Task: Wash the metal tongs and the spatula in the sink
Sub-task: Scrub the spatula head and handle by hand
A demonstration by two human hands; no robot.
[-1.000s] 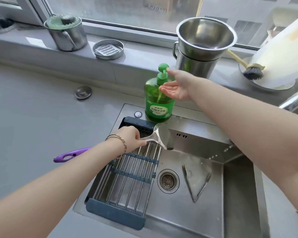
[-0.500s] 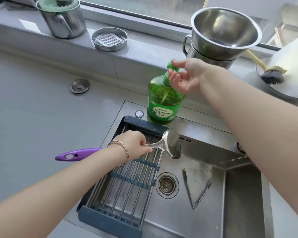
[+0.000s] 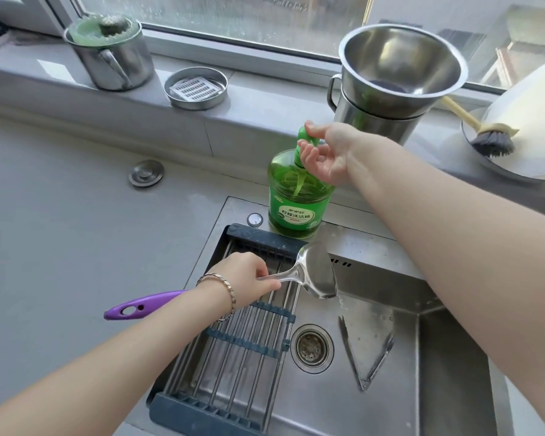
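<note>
My left hand [image 3: 246, 278] grips the metal neck of the spatula [image 3: 318, 272], whose purple handle sticks out left over the counter. Its wet steel blade hangs over the sink [image 3: 453, 372], above the drying rack's right edge. The metal tongs [image 3: 350, 350] lie spread in a V on the sink floor, right of the drain [image 3: 311, 348]. My right hand [image 3: 328, 152] is on the green soap bottle [image 3: 296, 199] behind the sink, with the thumb on top of the pump head and the fingers cupped under the nozzle.
A blue-framed roll-up rack [image 3: 233, 357] covers the sink's left part. On the sill stand a lidded metal mug [image 3: 114, 61], a round metal dish [image 3: 195, 88], stacked steel pots [image 3: 400, 67] and a brush [image 3: 491, 140]. A drain plug [image 3: 146, 173] lies on the grey counter.
My right hand has stayed at the pump, its fingers curling closer under the nozzle. The spatula stays in my left hand over the sink. The view has shifted slightly.
</note>
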